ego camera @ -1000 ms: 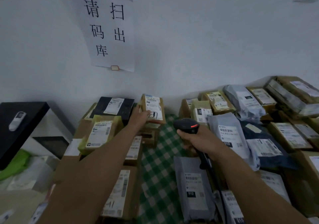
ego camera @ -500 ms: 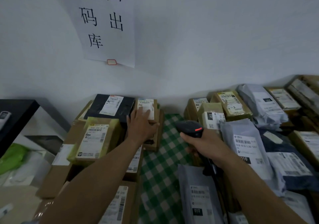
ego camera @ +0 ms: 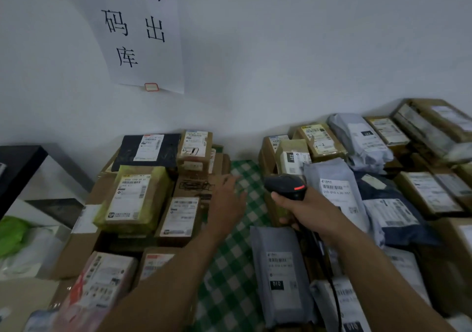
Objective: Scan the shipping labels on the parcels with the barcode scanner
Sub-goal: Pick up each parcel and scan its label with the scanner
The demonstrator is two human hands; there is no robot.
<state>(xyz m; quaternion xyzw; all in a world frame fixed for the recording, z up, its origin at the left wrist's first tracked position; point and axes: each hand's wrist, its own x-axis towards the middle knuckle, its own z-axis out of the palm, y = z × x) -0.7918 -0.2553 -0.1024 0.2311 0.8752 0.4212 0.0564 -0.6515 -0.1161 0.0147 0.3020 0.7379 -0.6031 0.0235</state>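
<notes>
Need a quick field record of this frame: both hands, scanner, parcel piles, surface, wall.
left hand: open, holds nothing, at the left pile's inner edge
right hand: grips barcode scanner, red light showing
left pile: mostly cardboard boxes, labels up; small box on top at the back
right pile: grey bags and boxes, labels up
surface: green checked cloth, visible between the piles
wall: paper sign with printed characters

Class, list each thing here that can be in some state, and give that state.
Scanner: held, red light on.
Right hand: grips the scanner.
Left hand: open, holding nothing.
Small brown box: on the left pile, label up.
Paper sign: on the wall.
</notes>
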